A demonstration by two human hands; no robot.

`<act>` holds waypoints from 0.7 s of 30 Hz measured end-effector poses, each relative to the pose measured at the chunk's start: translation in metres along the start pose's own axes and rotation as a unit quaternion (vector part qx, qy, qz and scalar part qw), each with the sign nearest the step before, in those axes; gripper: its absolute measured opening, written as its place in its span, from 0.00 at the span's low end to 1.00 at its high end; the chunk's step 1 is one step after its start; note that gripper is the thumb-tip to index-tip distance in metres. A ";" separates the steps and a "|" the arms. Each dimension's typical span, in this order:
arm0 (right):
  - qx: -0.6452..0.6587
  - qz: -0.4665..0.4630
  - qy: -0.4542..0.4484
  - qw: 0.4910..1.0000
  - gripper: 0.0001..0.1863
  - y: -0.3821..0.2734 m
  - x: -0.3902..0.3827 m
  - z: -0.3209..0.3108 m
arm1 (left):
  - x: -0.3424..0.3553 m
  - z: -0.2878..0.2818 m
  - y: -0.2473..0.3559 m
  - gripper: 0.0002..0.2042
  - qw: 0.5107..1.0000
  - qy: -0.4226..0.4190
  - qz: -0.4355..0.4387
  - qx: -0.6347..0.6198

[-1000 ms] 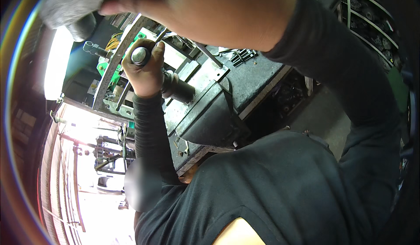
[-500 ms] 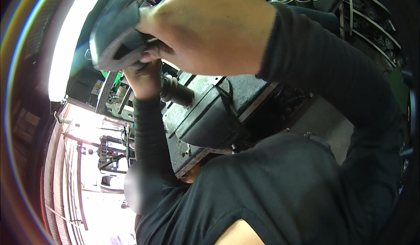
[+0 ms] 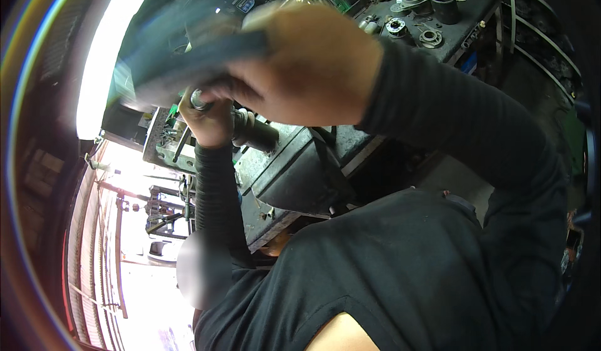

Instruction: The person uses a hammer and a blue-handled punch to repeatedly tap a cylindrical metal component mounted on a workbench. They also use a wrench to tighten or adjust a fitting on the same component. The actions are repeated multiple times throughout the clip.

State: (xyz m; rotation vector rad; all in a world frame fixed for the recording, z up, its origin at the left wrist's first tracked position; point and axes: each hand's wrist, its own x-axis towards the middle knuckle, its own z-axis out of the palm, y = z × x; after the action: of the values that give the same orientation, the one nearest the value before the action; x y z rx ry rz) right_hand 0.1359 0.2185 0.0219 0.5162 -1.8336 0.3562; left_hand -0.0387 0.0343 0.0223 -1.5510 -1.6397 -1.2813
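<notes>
While the head view looks down over a workbench (image 3: pixel 350 139), the right hand (image 3: pixel 313 69) is clamped on a dark tool (image 3: pixel 200 60), too blurred for its shape to be told, which reaches out toward the left. Below and partly behind it, the left hand (image 3: pixel 211 124) is wrapped around a tool with a rounded metal end (image 3: pixel 198 99), that end showing at the top of the fist; whether the two hands touch cannot be told. Just right of the left wrist, a dark cylinder (image 3: pixel 260 135) sits on a pale metal plate (image 3: pixel 251 165), and nearer the person stands a bulky dark block (image 3: pixel 300 179). At the far right, a dark cup-shaped part (image 3: pixel 444 6) and a flanged ring (image 3: pixel 431 38) rest on another bench (image 3: pixel 462 33). Along the far left glows a lamp (image 3: pixel 113 44).
</notes>
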 end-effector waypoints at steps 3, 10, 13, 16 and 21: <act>-0.032 0.028 -0.068 0.997 0.15 0.000 0.002 -0.011 | 0.001 0.003 -0.007 0.06 0.999 0.018 0.020 -0.025; 0.007 0.049 -0.114 0.992 0.15 0.007 -0.001 -0.008 | -0.004 0.001 -0.007 0.06 0.999 -0.021 0.000 0.025; -0.003 0.012 -0.085 0.996 0.14 0.006 0.004 -0.021 | -0.004 0.000 -0.006 0.06 0.999 -0.007 -0.018 0.043; 0.006 -0.035 0.013 0.999 0.12 0.008 -0.001 -0.026 | -0.003 -0.001 -0.014 0.08 1.000 -0.016 -0.008 -0.011; -0.026 -0.001 -0.035 0.999 0.09 0.022 -0.001 -0.002 | -0.007 0.005 -0.005 0.08 0.998 0.009 -0.009 -0.060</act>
State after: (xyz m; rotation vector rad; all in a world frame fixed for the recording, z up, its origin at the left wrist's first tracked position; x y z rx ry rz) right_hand 0.1269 0.2386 0.0219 0.4995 -1.9041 0.2914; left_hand -0.0415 0.0364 0.0129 -1.5920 -1.5948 -1.4232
